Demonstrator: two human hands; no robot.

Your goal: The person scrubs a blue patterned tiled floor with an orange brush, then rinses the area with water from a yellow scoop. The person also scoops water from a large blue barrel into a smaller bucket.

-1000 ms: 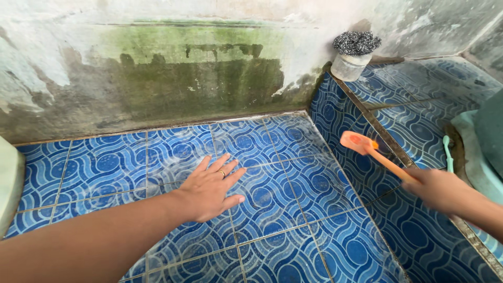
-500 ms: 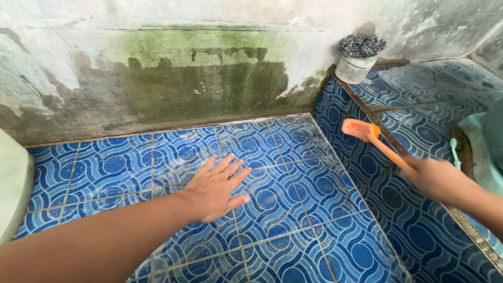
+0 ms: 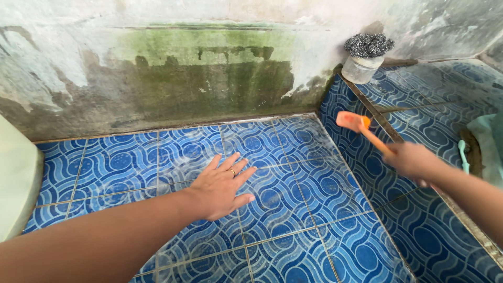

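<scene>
Orange brush [image 3: 352, 121] in right hand [image 3: 414, 161]

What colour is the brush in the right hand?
Orange: the brush in the right hand shows clearly in the head view.

My one camera sits on my head, looking steeply down and close at the blue tiled floor [image 3: 293, 209] and stained wall [image 3: 199, 78].
</scene>
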